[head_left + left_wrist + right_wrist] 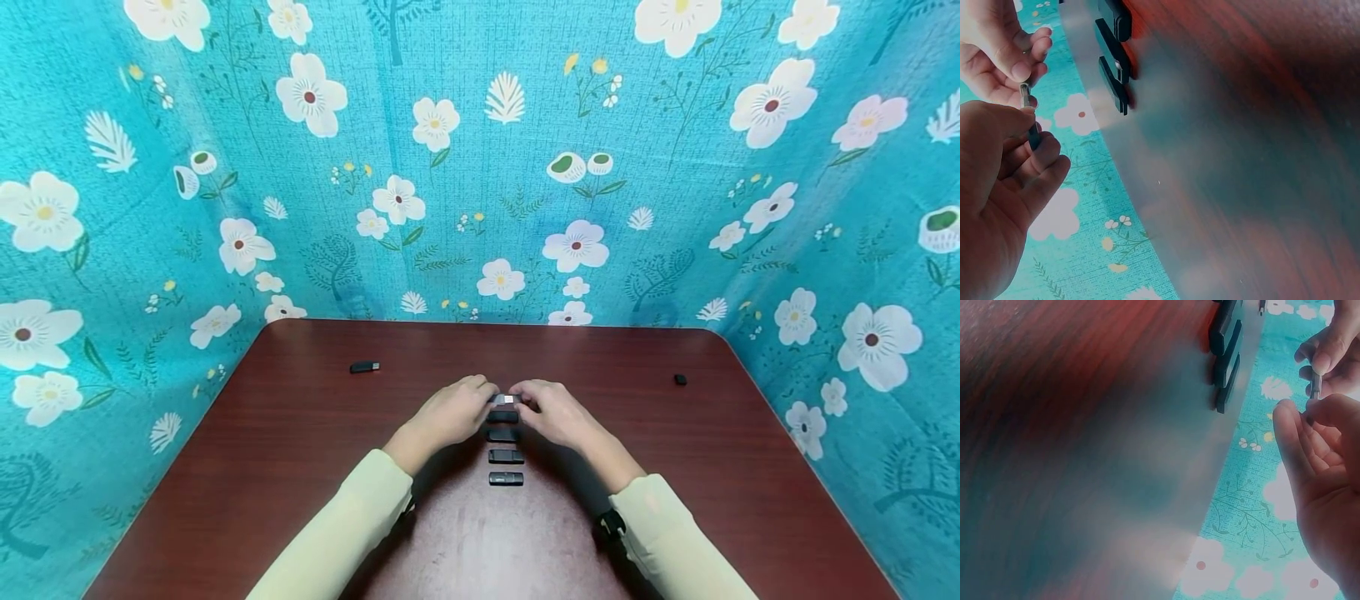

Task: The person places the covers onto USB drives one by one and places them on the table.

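Note:
Both hands meet at the far end of a column of dark USB flash drives (506,457). My left hand (457,410) pinches one end of a slim USB flash drive (507,400) between thumb and fingers. At its other end, the thumb and fingertips of my right hand (557,412) grip it, partly hiding it. A pale metal section of this drive shows between the hands in the head view. In the left wrist view the drive (1025,95) is raised, seen edge-on against the cloth. The right wrist view shows a small dark end of the drive (1310,417) by the right fingers.
Another black USB flash drive (365,367) with a metal plug lies at the far left of the brown table (300,467). A small black piece (680,379) lies at the far right. Behind the table hangs a blue flowered cloth (465,183).

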Action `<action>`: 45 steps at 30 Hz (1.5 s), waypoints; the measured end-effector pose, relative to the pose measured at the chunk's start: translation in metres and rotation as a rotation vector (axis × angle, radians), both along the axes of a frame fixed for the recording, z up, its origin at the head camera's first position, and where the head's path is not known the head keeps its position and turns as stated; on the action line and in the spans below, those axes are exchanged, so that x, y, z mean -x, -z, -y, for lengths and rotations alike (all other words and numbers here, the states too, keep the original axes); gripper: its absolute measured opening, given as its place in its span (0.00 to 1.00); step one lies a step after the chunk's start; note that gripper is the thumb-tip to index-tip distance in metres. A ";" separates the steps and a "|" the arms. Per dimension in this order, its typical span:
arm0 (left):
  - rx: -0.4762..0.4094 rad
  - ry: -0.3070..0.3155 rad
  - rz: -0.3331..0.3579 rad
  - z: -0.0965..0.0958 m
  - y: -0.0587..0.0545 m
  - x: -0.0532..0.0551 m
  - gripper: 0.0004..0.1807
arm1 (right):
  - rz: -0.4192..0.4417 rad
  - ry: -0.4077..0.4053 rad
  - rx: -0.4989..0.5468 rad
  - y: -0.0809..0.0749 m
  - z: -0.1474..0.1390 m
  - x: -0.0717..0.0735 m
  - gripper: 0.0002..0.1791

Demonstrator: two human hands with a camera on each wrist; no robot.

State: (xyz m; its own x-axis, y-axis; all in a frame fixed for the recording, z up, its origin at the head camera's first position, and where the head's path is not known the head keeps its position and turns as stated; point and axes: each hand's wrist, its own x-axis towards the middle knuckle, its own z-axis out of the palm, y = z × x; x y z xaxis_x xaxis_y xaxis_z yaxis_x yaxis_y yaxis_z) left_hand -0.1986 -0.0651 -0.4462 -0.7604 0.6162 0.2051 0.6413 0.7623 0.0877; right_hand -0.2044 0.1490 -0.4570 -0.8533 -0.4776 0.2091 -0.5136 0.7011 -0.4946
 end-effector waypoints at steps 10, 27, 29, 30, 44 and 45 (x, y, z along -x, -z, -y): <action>-0.006 0.008 -0.011 0.000 0.000 0.000 0.12 | -0.012 -0.007 0.008 -0.001 0.001 0.000 0.10; 0.018 0.028 -0.013 -0.005 0.000 -0.001 0.10 | -0.022 -0.015 -0.047 -0.008 0.005 -0.005 0.09; 0.021 0.032 -0.024 -0.006 0.000 -0.001 0.10 | -0.030 -0.015 -0.055 -0.008 0.006 -0.005 0.09; 0.028 0.032 -0.030 -0.006 0.000 -0.001 0.10 | -0.031 -0.014 -0.059 -0.008 0.006 -0.005 0.09; 0.127 0.020 -0.122 -0.016 -0.002 -0.002 0.11 | -0.210 -0.053 -0.053 -0.009 0.007 -0.007 0.09; 0.133 0.018 -0.123 -0.016 -0.002 -0.002 0.11 | -0.212 -0.053 -0.052 -0.009 0.007 -0.007 0.08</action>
